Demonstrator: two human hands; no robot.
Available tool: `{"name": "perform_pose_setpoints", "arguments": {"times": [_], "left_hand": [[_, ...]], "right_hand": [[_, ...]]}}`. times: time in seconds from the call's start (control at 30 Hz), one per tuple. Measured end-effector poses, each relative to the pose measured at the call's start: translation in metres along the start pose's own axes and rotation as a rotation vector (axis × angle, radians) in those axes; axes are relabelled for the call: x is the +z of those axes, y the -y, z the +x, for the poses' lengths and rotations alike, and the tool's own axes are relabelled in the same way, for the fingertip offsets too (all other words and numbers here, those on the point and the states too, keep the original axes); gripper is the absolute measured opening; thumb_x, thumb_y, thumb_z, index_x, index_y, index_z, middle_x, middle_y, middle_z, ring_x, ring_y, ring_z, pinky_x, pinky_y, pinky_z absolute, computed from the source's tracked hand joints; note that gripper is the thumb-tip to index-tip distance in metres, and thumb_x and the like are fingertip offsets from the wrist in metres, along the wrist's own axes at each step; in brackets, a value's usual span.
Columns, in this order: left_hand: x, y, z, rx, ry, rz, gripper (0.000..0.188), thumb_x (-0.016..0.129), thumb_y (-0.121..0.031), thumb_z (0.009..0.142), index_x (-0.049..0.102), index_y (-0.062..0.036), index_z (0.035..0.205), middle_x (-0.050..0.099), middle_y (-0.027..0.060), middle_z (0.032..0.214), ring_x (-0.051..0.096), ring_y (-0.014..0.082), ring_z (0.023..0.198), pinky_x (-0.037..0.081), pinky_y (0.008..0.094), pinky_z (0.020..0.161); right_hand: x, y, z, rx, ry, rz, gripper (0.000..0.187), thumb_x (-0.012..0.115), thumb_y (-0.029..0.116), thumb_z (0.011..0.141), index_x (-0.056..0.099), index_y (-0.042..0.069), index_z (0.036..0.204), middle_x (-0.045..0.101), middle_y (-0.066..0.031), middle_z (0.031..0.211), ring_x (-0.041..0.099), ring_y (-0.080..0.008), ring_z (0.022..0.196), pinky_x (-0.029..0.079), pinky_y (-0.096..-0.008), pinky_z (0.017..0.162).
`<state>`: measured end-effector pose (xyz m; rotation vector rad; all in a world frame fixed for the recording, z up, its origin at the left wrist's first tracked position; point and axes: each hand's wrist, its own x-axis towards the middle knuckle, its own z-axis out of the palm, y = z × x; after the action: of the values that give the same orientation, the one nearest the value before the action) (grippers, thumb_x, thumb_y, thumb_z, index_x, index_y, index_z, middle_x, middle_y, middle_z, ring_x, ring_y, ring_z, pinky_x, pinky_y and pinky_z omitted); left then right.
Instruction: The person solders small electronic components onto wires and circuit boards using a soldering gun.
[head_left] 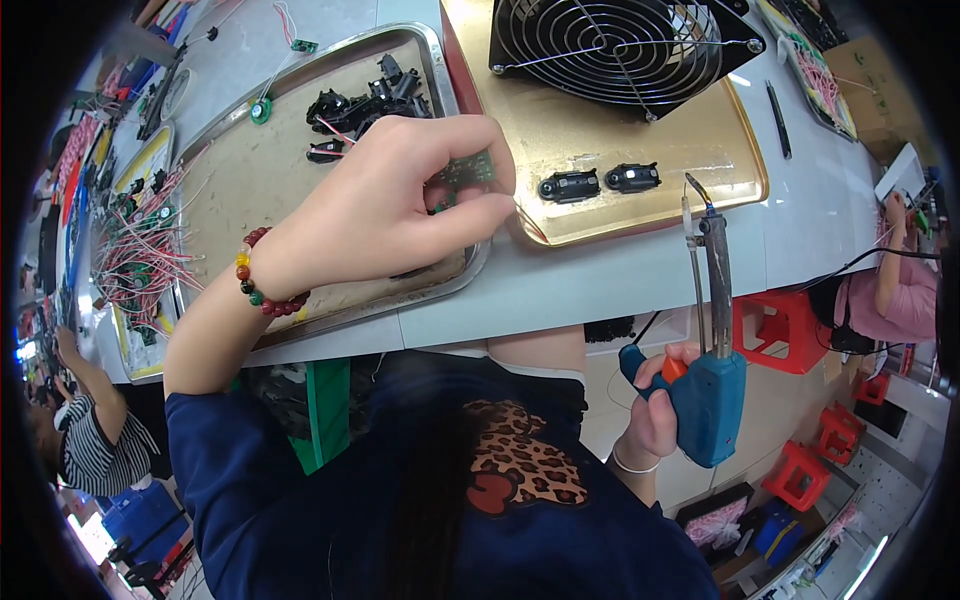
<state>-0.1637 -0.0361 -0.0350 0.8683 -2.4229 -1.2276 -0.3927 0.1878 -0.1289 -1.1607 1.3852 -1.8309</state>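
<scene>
My left hand point(390, 190) reaches over the border of a grey tray and a gold tray. Its thumb and forefinger close on a thin reddish wire point(532, 225) at the gold tray's edge. Inside the curl of the fingers a green circuit board point(470, 170) shows, partly hidden. My right hand point(655, 405) grips a blue soldering gun point(712, 400) with an orange trigger, upright in front of the table edge. Its bent tip point(697, 185) points up beside the gold tray. Two small black plastic housings point(570, 186) point(633, 178) lie side by side on that tray.
The grey metal tray point(230, 130) holds several black plastic parts point(375, 100). A black fan point(620, 50) stands on the gold tray point(700, 130). Bundled wired boards point(140, 250) lie at left, a black pen point(778, 120) at right. Co-workers sit on both sides, near red stools point(780, 330).
</scene>
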Motion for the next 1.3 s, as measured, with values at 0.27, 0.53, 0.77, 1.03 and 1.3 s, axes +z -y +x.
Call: {"name": "perform_pose_setpoints", "arguments": {"times": [0.27, 0.53, 0.77, 1.03, 1.3], "left_hand": [[-0.005, 0.003, 0.005, 0.119, -0.012, 0.084, 0.012, 0.06, -0.009, 0.079, 0.062, 0.0024, 0.083, 0.06, 0.0057, 0.069, 0.052, 0.0093, 0.06, 0.041, 0.0234, 0.056], [0.0, -0.003, 0.015, 0.054, 0.067, -0.115, 0.015, 0.052, -0.006, 0.083, 0.062, 0.0038, 0.089, 0.062, 0.0051, 0.081, 0.055, 0.0085, 0.065, 0.044, 0.0225, 0.059], [0.009, 0.009, 0.012, 0.218, -0.003, -0.171, 0.015, 0.053, -0.005, 0.081, 0.064, 0.0034, 0.086, 0.065, 0.0073, 0.079, 0.06, 0.0121, 0.068, 0.046, 0.0246, 0.063], [0.005, 0.004, 0.001, 0.125, 0.012, -0.047, 0.012, 0.059, -0.008, 0.081, 0.064, 0.0023, 0.083, 0.065, 0.0086, 0.078, 0.062, 0.0171, 0.071, 0.047, 0.0276, 0.068], [0.004, 0.009, -0.004, 0.065, -0.024, 0.005, 0.012, 0.055, -0.008, 0.084, 0.057, 0.0025, 0.087, 0.061, 0.0091, 0.075, 0.058, 0.0176, 0.069, 0.046, 0.0273, 0.066]], "right_hand": [[-0.001, 0.0, -0.002, -0.011, 0.001, 0.004, 0.051, 0.059, 0.013, 0.075, 0.047, -0.008, 0.119, 0.054, -0.0195, 0.108, 0.055, -0.0195, 0.063, 0.042, -0.0274, 0.058], [-0.001, 0.003, -0.004, 0.023, 0.012, 0.006, 0.051, 0.06, 0.011, 0.075, 0.046, -0.006, 0.121, 0.054, -0.0185, 0.11, 0.055, -0.0205, 0.064, 0.042, -0.0278, 0.058], [-0.003, 0.001, -0.007, 0.029, 0.018, -0.005, 0.051, 0.06, 0.011, 0.075, 0.047, -0.006, 0.121, 0.054, -0.0181, 0.11, 0.055, -0.0202, 0.065, 0.042, -0.0281, 0.059], [-0.002, 0.003, -0.008, 0.106, 0.031, 0.054, 0.052, 0.068, 0.021, 0.079, 0.05, -0.001, 0.122, 0.052, -0.0118, 0.115, 0.053, -0.0155, 0.075, 0.043, -0.0265, 0.066], [-0.001, 0.004, -0.009, 0.105, 0.04, 0.054, 0.05, 0.066, 0.019, 0.079, 0.05, -0.002, 0.122, 0.052, -0.0111, 0.113, 0.053, -0.0152, 0.075, 0.042, -0.0262, 0.066]]}}
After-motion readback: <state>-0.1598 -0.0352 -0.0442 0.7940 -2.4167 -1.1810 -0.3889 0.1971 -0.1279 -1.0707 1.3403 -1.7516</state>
